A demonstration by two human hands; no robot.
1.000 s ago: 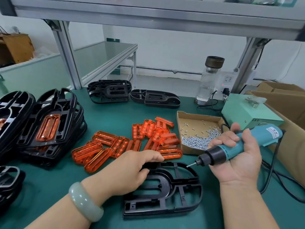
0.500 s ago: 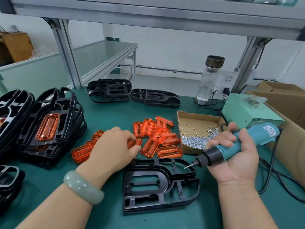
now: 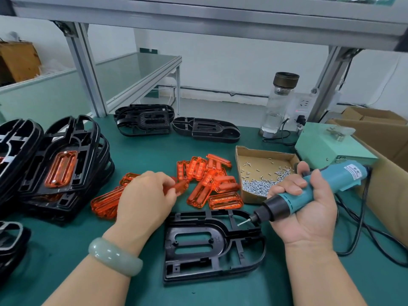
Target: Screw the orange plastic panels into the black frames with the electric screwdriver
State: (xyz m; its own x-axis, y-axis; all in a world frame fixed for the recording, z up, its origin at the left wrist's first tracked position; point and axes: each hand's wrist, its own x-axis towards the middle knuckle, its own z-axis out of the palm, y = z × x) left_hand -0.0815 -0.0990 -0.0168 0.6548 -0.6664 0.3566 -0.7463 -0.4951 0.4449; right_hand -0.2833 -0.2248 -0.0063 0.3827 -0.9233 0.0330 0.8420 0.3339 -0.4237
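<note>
A black frame [image 3: 212, 246] lies flat on the green table [image 3: 66, 250] in front of me, its oblong opening bare. Beyond it is a loose pile of orange panels [image 3: 212, 184]. My left hand [image 3: 145, 199] reaches into the pile's left side and pinches one orange panel [image 3: 182, 186] between thumb and fingers, blurred with motion. My right hand [image 3: 306, 208] grips the teal electric screwdriver [image 3: 309, 193] palm up, its bit pointing left over the frame's right part without touching it.
Stacks of black frames [image 3: 64, 173], the top one holding an orange panel, stand at the left. Two more frames [image 3: 176, 124] lie at the back. A cardboard tray of screws [image 3: 262, 173], a glass bottle [image 3: 279, 102], a green power box [image 3: 331, 146] and cables sit at the right.
My left hand left the black frame, moved up into the orange pile and took hold of a panel. The right hand with the screwdriver barely shifted.
</note>
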